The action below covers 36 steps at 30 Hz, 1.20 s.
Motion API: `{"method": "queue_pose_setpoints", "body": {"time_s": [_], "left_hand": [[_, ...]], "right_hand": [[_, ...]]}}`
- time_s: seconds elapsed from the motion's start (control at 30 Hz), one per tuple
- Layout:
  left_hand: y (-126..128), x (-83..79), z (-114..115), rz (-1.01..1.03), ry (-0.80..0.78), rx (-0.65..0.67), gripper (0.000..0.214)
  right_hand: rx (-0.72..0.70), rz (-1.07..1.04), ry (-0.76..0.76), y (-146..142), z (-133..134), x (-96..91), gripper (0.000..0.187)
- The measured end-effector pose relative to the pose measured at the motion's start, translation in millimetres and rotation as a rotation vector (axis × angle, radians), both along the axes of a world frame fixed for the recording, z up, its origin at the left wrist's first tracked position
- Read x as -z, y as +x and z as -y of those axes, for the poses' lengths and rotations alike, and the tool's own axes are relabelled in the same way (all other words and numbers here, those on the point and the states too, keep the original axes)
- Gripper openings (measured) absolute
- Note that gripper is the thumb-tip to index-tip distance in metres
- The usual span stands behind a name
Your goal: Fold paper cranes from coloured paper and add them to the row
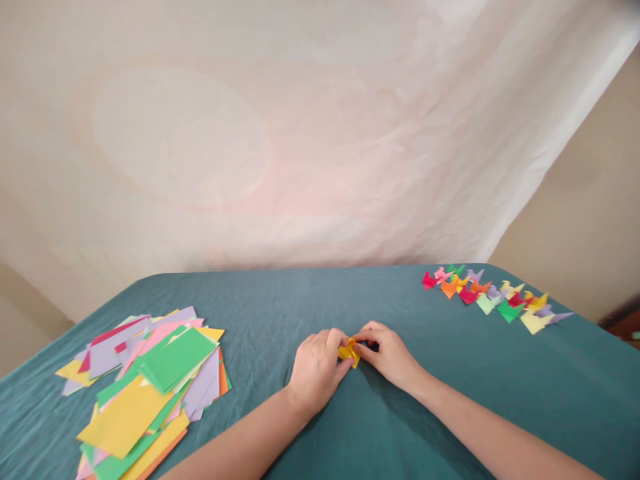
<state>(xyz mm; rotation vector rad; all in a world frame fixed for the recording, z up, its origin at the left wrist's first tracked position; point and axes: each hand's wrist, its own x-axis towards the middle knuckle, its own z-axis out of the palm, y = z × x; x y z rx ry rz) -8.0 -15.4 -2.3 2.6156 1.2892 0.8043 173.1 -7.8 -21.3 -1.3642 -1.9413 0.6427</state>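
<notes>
A small piece of folded yellow paper (350,352) is held between my two hands near the middle of the table. My left hand (319,365) pinches its left side between thumb and fingers. From the right, my right hand (384,353) grips the other side with thumb and forefinger. Part of the paper is covered by the fingers, so its exact folds are hard to make out.
A loose pile of coloured paper sheets (177,357) spreads over the left of the green-covered table (280,300). Several small folded paper birds (510,311) stand in rows at the right. A pale cloth (320,147) hangs behind the table.
</notes>
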Motion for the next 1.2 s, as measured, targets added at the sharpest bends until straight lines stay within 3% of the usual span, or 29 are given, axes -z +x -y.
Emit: {"method": "queue_pose_setpoints", "body": {"time_s": [0.17,0.4,0.8,1.2], "left_hand": [[3.4,1.1,-7.7,0.057,-0.066,-0.016,0.040],[8.5,-7.4,-3.8,-0.047,-0.059,0.001,0.021],[6.4,-1.6,-4.5,-0.021,-0.038,0.006,0.019],[0.7,-3.7,-5.0,0.033,-0.061,0.101,0.017]], "right_hand": [[0.023,0.014,0.021,-2.0,1.2,-1.8,0.015],[0.047,0.077,0.093,-3.2,6.2,-0.2,0.020],[0.070,0.153,0.160,-5.7,9.7,-1.7,0.015],[0.065,0.196,0.203,-4.1,10.5,-1.2,0.012]]}}
